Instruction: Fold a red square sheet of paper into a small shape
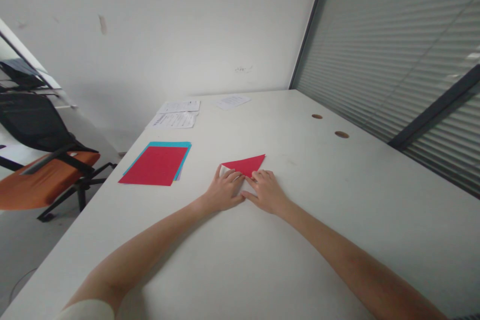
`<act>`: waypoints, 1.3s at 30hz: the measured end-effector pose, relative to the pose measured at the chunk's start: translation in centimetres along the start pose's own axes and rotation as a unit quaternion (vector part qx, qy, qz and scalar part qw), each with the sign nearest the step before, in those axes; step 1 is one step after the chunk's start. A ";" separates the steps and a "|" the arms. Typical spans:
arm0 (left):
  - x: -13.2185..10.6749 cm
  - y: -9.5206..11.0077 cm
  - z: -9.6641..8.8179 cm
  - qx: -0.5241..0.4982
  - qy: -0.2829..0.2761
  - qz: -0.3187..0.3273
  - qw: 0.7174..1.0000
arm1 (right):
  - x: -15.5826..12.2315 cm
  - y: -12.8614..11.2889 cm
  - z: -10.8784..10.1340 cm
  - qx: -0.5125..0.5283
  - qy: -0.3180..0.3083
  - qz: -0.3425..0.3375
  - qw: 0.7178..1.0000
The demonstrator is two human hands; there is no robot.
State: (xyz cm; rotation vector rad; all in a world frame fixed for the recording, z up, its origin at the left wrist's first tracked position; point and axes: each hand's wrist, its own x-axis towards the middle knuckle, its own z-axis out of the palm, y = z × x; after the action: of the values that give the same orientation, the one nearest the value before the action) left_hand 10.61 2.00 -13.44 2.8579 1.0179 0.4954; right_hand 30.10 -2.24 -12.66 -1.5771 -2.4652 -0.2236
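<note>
A folded sheet of red paper point(248, 165) lies on the white table, with a pale underside showing at its left corner. My left hand point(224, 192) rests over the paper's left part, fingers bent and pressing on it. From the right, my right hand point(267, 192) holds the near right edge with curled fingers, its thumb stretched toward my left hand. Both sets of fingertips nearly meet at the middle of the near edge. My hands hide the near part of the fold.
Left of my hands is a stack of coloured sheets, a red sheet point(154, 166) over a blue sheet point(170, 144). Printed papers point(174, 120) lie at the back left, another paper point(233, 102) farther back. An orange office chair point(48, 175) stands left of the table point(300, 250); blinds point(390, 50) hang at right.
</note>
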 end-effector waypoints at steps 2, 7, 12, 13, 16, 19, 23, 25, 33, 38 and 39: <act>0.0 0.0 0.1 0.005 0.000 0.001 1.000 | 0.0 -0.1 -0.1 -0.004 -0.003 0.000 1.000; 0.0 -0.2 0.2 0.005 -0.005 0.001 1.000 | -0.2 -0.2 0.0 -0.010 -0.004 0.006 1.000; -0.1 -0.2 0.1 -0.001 -0.004 -0.005 1.000 | -0.4 -0.3 0.3 0.000 0.001 0.015 1.000; -0.2 -0.2 0.1 -0.001 -0.005 -0.006 1.000 | -0.4 -0.3 0.4 0.002 0.002 0.017 1.000; -0.2 -0.1 0.0 -0.003 -0.007 -0.008 1.000 | -0.4 -0.2 0.6 0.005 0.006 0.021 1.000; -0.1 -0.1 0.0 -0.003 -0.008 -0.010 1.000 | -0.4 -0.2 0.8 -0.001 0.006 0.021 1.000; -0.1 0.0 0.0 -0.001 -0.009 -0.015 1.000 | -0.5 -0.1 0.7 -0.006 0.009 0.015 1.000; -0.1 0.0 0.0 0.003 -0.006 -0.018 1.000 | -0.5 -0.1 0.5 -0.010 0.013 0.010 1.000; -0.1 -0.1 -0.1 0.001 0.000 -0.025 1.000 | -0.7 -0.2 0.2 -0.016 0.025 0.015 0.999; -0.2 -0.3 0.1 0.001 -0.004 -0.032 0.999 | -1.0 0.2 0.3 0.002 0.042 0.030 0.999; -0.2 -0.3 0.1 0.002 -0.005 -0.032 0.999 | -1.1 0.3 0.3 0.007 0.047 0.032 0.998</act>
State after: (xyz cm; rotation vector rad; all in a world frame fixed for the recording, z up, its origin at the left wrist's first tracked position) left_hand 10.30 2.13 -13.62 2.8179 1.1061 0.4743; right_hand 30.79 -2.96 -13.25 -1.5991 -2.3367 -0.2641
